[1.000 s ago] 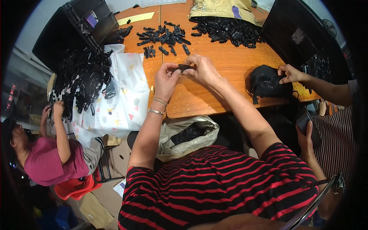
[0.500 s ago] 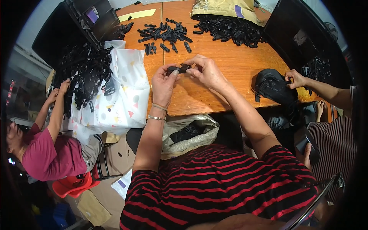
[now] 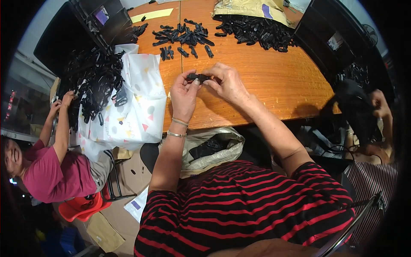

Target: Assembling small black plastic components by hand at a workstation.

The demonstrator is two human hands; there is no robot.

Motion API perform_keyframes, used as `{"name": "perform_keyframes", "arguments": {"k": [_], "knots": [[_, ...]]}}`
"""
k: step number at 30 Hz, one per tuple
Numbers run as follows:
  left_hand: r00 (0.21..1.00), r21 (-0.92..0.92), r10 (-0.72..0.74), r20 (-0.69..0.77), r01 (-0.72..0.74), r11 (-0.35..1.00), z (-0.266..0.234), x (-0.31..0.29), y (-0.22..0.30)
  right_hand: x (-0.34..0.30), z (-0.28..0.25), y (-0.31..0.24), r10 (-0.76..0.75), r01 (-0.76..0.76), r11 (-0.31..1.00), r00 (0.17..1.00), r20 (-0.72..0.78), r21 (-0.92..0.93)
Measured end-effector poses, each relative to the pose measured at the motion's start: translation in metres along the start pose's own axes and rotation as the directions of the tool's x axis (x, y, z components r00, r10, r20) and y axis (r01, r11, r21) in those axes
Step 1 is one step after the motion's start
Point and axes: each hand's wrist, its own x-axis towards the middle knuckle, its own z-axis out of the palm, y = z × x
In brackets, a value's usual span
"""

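Note:
Above the near part of the wooden table (image 3: 265,85), a small, narrow black plastic part (image 3: 196,77) is pinched between my two hands. My left hand (image 3: 184,96) grips one end with thumb and fingertips. On the other end, my right hand (image 3: 229,83) has its thumb and fingers closed; they hide some of it. Whether it is one piece or two joined pieces cannot be made out. Beyond my hands lies a loose pile of similar black plastic parts (image 3: 184,36), several of them lying separately at its near side.
A bigger heap of black parts (image 3: 257,32) spills from a paper bag (image 3: 248,9). Patterned white plastic sheeting (image 3: 145,98) bears tangled black pieces at left, where a person (image 3: 64,171) works. An open woven sack (image 3: 237,147) sits below the table edge. Someone at right handles a black bag (image 3: 355,107).
The two ends of the black part now sit closer in line between my fingers, with my right fingers further over it. At right, the black bag has been lifted off the table and moved right.

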Motion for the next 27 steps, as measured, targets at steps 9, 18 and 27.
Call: {"name": "perform_keyframes", "arguments": {"k": [9, 18, 27], "knots": [[0.998, -0.006, 0.055, 0.030, -0.054, 0.998, 0.007, -0.008, 0.005, -0.001, 0.001, -0.001, -0.016, 0.016, 1.000, 1.000, -0.017, -0.020], [0.991, 0.149, 0.134, -0.004, -0.132, 0.980, 0.016, -0.018, 0.013, -0.004, -0.002, -0.021, 0.033, -0.036, 0.997, 0.999, -0.040, -0.074], [0.978, 0.226, 0.197, 0.071, -0.209, 0.951, 0.009, -0.021, 0.022, -0.004, -0.002, -0.026, 0.267, -0.280, 0.952, 0.958, 0.106, 0.128]]}}
